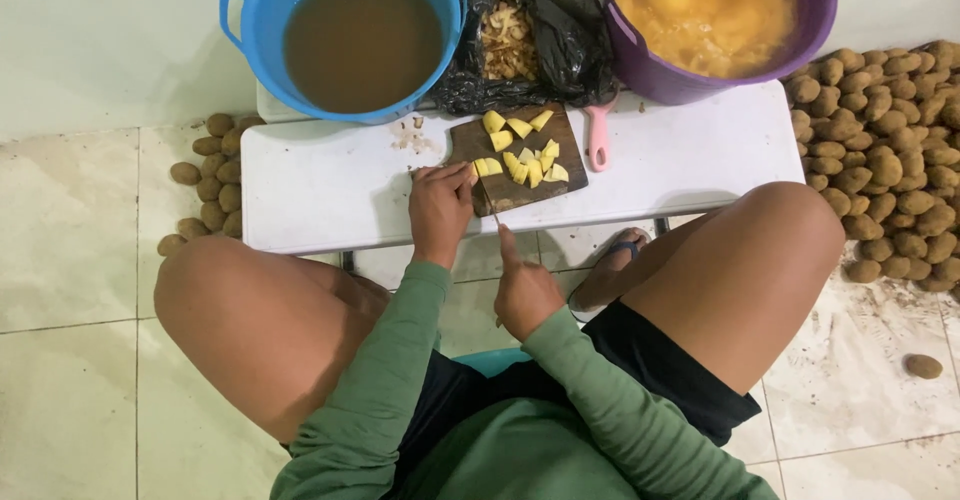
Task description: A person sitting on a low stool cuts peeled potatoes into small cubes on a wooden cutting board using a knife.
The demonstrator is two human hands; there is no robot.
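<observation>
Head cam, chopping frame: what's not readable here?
- Knife: only a thin sliver of blade shows; the right hand covers the handle.
- Piece under the left hand: hidden by the fingers.
- Blue tub: murky water hides anything below the surface.
- Purple tub: cut off by the top edge.
- Black bag: folds hide most of the peelings.

Dark wooden cutting board (510, 192), glossy white plastic table (330, 185)
</observation>
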